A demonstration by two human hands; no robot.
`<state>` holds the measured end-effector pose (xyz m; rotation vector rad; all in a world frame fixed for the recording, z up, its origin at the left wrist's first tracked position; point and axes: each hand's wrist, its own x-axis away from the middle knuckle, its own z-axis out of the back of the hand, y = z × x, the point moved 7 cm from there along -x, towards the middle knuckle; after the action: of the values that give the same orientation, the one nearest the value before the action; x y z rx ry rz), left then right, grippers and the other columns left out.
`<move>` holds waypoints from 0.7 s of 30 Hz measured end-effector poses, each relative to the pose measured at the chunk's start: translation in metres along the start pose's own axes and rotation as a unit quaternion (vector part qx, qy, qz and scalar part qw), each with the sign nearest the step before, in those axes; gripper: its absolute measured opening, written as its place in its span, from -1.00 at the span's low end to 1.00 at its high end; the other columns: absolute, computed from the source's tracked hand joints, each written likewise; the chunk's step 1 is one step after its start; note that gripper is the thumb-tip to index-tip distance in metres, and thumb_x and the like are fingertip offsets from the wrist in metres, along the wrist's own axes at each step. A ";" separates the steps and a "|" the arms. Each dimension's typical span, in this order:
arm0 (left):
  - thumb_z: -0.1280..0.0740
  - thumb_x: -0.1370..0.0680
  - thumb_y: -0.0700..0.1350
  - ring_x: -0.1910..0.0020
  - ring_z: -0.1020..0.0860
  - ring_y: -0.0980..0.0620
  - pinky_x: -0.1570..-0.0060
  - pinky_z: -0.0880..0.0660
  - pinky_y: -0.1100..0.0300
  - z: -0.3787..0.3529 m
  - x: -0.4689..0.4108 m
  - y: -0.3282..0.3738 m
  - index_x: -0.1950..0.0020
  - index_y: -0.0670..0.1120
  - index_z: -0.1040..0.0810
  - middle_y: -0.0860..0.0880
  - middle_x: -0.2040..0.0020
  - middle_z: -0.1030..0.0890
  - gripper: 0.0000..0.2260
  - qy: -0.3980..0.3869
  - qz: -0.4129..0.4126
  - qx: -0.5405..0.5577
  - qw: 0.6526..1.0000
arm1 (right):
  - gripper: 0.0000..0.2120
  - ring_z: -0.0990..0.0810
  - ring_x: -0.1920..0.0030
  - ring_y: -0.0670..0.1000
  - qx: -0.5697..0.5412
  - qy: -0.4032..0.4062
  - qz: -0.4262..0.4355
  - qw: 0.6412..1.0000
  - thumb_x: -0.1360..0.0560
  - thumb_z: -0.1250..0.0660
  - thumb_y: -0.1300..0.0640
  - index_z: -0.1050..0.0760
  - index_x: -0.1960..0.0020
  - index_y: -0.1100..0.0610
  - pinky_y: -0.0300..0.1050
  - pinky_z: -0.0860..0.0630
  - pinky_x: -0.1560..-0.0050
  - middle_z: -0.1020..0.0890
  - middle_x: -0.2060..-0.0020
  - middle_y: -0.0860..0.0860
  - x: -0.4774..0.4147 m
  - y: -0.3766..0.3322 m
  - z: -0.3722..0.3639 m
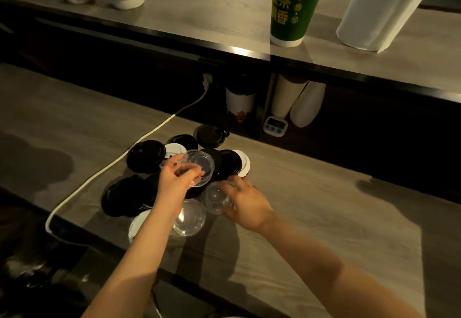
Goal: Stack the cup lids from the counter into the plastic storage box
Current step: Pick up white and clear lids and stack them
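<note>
Left hand [178, 178] pinches a clear lid [200, 168] by its rim, tilted above the black lids [147, 155] heaped on the counter [324, 218]; right hand [245, 200] curls its fingers round a clear dome lid [216, 199] resting there.

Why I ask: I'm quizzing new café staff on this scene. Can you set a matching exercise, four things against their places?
Things:
1. green cup
2. timer
3. raised clear lid
4. domed clear lid

Places:
A. held above the black lids by the left hand
B. upright on the upper shelf
C. low at the counter, in the grip of the right hand
D. under the upper shelf, at the back of the counter

Pairs: 1-B, 2-D, 3-A, 4-C.
</note>
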<state>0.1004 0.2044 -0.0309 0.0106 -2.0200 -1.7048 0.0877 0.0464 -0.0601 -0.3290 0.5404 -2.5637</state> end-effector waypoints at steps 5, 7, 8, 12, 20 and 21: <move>-0.33 -0.46 -0.43 0.16 -0.55 0.04 0.25 -0.54 0.30 0.011 0.002 -0.007 -0.36 -0.21 -0.29 -0.06 0.16 -0.54 -0.49 0.022 -0.007 0.009 1.000 | -0.42 -0.37 -0.25 0.20 0.059 0.025 -0.062 0.996 -0.45 -0.31 -0.16 -0.28 -0.37 0.07 0.08 -0.41 -0.11 -0.38 -0.26 0.11 -0.015 -0.018 -0.016; -0.34 -0.47 -0.41 0.13 -0.55 0.04 0.20 -0.55 0.27 0.015 0.003 -0.011 -0.37 -0.19 -0.29 -0.07 0.14 -0.54 -0.49 0.021 -0.006 -0.003 1.000 | -0.45 -0.38 -0.24 0.18 0.035 0.035 -0.075 0.996 -0.45 -0.31 -0.14 -0.29 -0.34 0.07 0.06 -0.42 -0.10 -0.39 -0.25 0.08 -0.019 -0.016 -0.018; -0.35 -0.46 -0.40 0.11 -0.55 0.04 0.16 -0.55 0.24 0.016 0.003 -0.012 -0.37 -0.18 -0.30 -0.07 0.13 -0.54 -0.49 0.022 -0.007 -0.011 1.000 | -0.47 -0.39 -0.24 0.17 0.027 0.034 -0.072 0.997 -0.46 -0.30 -0.13 -0.29 -0.34 0.07 0.05 -0.43 -0.11 -0.40 -0.25 0.06 -0.021 -0.015 -0.019; -0.38 -0.46 -0.36 0.07 -0.55 0.01 -0.04 -0.51 0.06 0.019 0.000 -0.015 -0.39 -0.17 -0.30 -0.05 0.11 -0.55 -0.46 0.034 -0.008 -0.034 0.999 | -0.49 -0.46 -0.19 0.12 -0.049 0.051 -0.073 0.995 -0.44 -0.34 -0.07 -0.31 -0.31 0.10 -0.01 -0.46 -0.05 -0.45 -0.20 0.04 -0.013 -0.001 -0.013; -0.35 -0.48 -0.35 0.25 -0.52 0.07 0.14 -0.49 0.22 -0.016 0.013 -0.023 -0.36 -0.14 -0.32 -0.02 0.19 -0.52 -0.52 0.015 0.021 0.006 1.000 | -0.39 -0.44 -0.10 -0.12 -0.254 0.209 -0.144 0.933 -0.36 -0.47 0.03 -0.33 -0.35 -0.02 -0.22 -0.47 -0.03 -0.40 -0.13 -0.12 0.043 0.051 0.038; -0.34 -0.49 -0.34 0.27 -0.51 0.07 0.19 -0.47 0.24 -0.022 0.017 -0.024 -0.36 -0.14 -0.32 -0.02 0.19 -0.52 -0.54 0.010 0.026 0.014 1.000 | -0.40 -0.43 -0.11 -0.16 -0.281 0.243 -0.141 0.918 -0.35 -0.48 0.06 -0.35 -0.33 -0.03 -0.23 -0.48 -0.05 -0.41 -0.12 -0.14 0.048 0.053 0.047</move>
<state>0.0865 0.1737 -0.0453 -0.0158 -2.0117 -1.6389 0.0844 -0.0355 -0.0347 0.0619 1.5257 -2.7171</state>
